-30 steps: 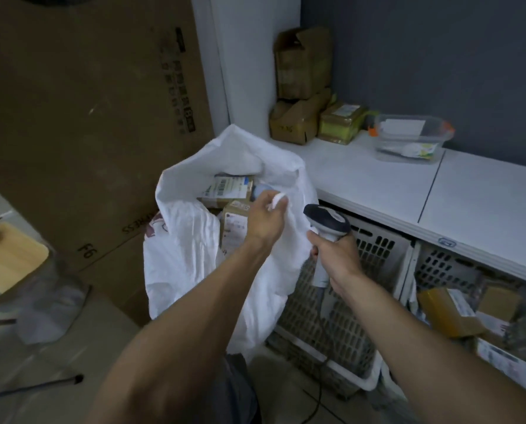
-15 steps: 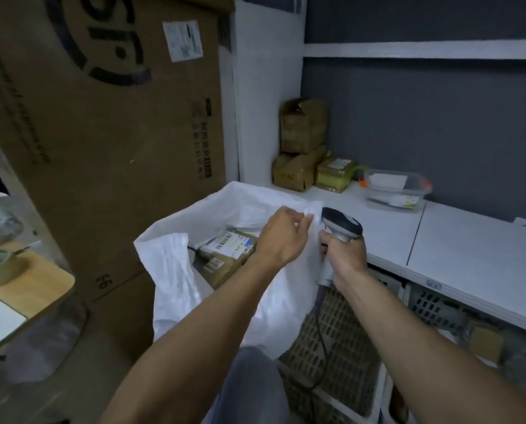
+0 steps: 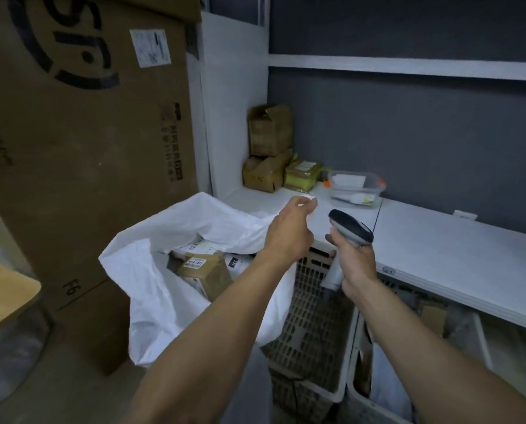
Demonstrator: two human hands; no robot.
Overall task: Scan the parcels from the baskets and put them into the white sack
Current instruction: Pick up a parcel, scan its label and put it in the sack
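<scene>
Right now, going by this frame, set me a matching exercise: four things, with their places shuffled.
1 grey handheld barcode scanner
2 clear plastic tub
3 brown cardboard parcel
4 beige slotted plastic basket

a under the white counter
b inside the white woven sack
c in the grip of the right hand
d on the counter

Pairs: 1-c, 2-d, 3-b, 4-a

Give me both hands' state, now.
Left hand: apparently pinching the rim of the white sack.
Right hand: gripping the scanner.
</scene>
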